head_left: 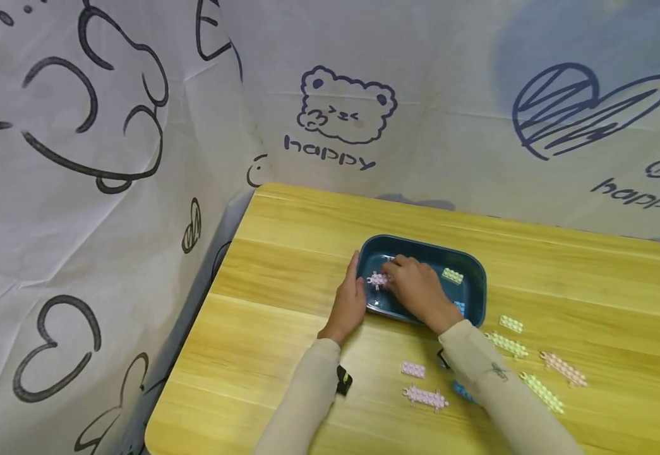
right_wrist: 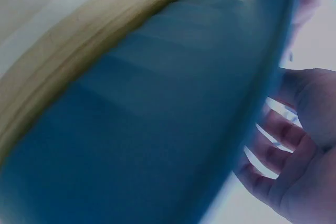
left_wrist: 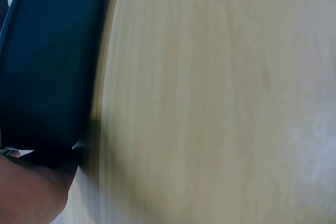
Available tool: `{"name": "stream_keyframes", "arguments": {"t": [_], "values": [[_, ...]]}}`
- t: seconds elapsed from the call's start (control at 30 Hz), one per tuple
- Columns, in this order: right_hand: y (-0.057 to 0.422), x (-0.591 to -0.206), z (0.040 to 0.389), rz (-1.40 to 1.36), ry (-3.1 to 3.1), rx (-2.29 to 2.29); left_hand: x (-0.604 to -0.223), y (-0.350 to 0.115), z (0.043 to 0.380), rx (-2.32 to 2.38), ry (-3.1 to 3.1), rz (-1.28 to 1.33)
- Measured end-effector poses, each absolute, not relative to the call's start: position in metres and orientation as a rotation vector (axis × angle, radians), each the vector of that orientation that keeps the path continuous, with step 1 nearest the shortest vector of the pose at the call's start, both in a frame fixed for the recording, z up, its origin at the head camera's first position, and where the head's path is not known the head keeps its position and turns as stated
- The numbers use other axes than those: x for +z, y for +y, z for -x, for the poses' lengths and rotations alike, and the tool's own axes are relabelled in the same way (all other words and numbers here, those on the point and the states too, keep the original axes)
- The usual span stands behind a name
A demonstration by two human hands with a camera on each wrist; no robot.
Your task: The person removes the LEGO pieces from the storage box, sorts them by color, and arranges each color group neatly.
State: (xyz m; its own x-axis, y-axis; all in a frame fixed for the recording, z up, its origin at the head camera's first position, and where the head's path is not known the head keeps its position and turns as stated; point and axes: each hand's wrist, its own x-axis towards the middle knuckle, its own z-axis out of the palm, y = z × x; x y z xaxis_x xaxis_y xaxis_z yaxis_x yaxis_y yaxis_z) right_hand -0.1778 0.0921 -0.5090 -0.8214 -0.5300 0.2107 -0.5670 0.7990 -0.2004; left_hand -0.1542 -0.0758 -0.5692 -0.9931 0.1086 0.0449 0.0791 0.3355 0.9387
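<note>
A dark teal tray (head_left: 479,272) stands on the wooden table. My left hand (head_left: 349,306) lies along its left end, with straight fingers touching the outer wall. My right hand (head_left: 417,291) reaches over the near rim into the tray. Its fingertips pinch a pink building brick with small side clips (head_left: 378,279) near the left end; the fingers partly hide it. In the right wrist view, the curled fingers (right_wrist: 281,156) show beyond the tray wall (right_wrist: 157,93). A pale green brick (head_left: 452,275) and a blue brick (head_left: 460,308) also lie in the tray.
Pink bricks (head_left: 413,370) lie in front of the tray, near a small black-and-yellow piece (head_left: 343,380). A blue brick (head_left: 463,392) is partly under the right sleeve. Pale green (head_left: 511,324) and peach bricks (head_left: 564,368) lie to the right. A printed cloth (head_left: 449,145) hangs behind the table.
</note>
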Motion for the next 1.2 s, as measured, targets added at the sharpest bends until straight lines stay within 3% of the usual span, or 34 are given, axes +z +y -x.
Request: {"name": "stream_keyframes", "arguments": {"t": [0.23, 0.47, 0.93, 1.2], "values": [[0.11, -0.484, 0.159, -0.96, -2.598, 0.425, -0.565, -0.076, 0.155, 1.803, 2.523, -0.168], [0.133, -0.477, 0.113, -1.033, -2.423, 0.543, -0.565, -0.075, 0.155, 1.794, 2.5, -0.144], [0.164, -0.531, 0.014, -0.975, -2.535, 0.713, -0.567, -0.075, 0.155, 1.788, 2.5, -0.156], [0.163, -0.558, -0.019, -1.025, -2.518, 0.787, -0.57, -0.073, 0.155, 1.802, 2.489, -0.149]]}}
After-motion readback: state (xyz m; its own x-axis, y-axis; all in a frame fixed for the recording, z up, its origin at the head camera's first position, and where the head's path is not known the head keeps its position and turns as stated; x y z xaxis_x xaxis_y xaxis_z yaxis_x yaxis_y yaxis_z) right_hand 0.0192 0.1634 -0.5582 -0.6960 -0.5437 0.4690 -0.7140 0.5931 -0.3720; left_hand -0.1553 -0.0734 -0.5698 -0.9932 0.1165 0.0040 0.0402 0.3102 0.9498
